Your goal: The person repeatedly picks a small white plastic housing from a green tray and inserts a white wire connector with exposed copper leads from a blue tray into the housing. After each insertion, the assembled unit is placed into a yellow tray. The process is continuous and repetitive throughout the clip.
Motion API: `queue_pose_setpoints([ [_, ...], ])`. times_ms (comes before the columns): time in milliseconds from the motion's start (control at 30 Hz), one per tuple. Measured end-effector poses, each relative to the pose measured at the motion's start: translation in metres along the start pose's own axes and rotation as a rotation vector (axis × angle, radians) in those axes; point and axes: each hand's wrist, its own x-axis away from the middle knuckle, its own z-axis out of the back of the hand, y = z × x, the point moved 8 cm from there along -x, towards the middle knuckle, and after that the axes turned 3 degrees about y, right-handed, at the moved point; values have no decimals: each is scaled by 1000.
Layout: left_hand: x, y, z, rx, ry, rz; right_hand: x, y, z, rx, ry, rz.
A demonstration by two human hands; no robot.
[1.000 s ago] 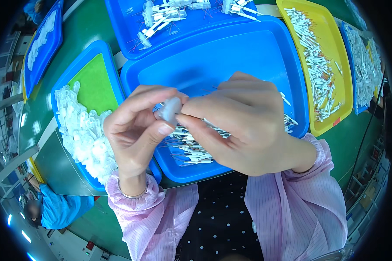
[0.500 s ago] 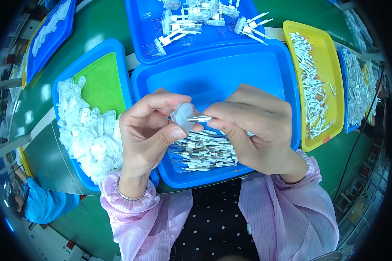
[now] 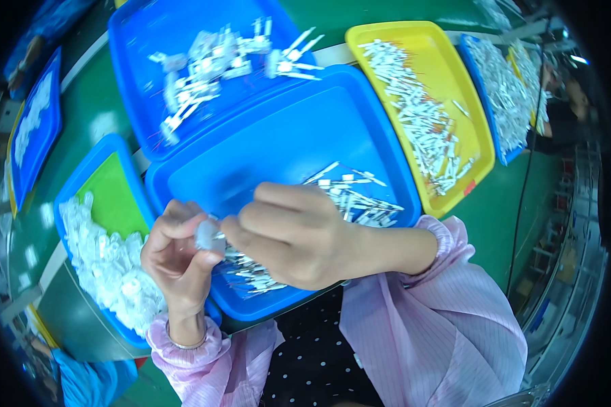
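Note:
My left hand [image 3: 173, 254] pinches a small translucent plastic housing [image 3: 208, 235] between thumb and fingers, low over the left part of the large blue tray [image 3: 271, 142]. My right hand [image 3: 295, 234] is closed with its fingertips right against the housing. A short bit of a slim white-and-metal stick [image 3: 219, 235] shows between housing and fingertips; the rest is hidden behind the right hand. Under and beyond that hand, the tray holds many loose white sticks with thin wires [image 3: 366, 203].
Left stands a blue tray of translucent housings [image 3: 115, 271] with a green liner [image 3: 115, 197]. A far blue tray holds assembled pieces [image 3: 210, 64]. A yellow tray [image 3: 465, 88] of white sticks is at right, another blue tray [image 3: 499, 95] beyond it. A blue-clothed person [image 3: 95, 380] is lower left.
The view has shifted, so the trays appear further left and tilted. The right hand has turned and closed in on the housing, covering most of the stick that showed before.

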Motion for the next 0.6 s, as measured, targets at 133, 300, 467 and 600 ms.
queue_pose_setpoints([
  [133,-2,1,-10,-11,-44,40,4,-6,9,35,48,46],
  [300,-5,-1,9,-23,65,128,9,76,70,-19,31,-511],
  [467,-10,7,27,17,186,138,110,198,243,1243,-244,-880],
  [600,-9,-4,17,3,110,191,165,226,262,1201,-293,-787],
])
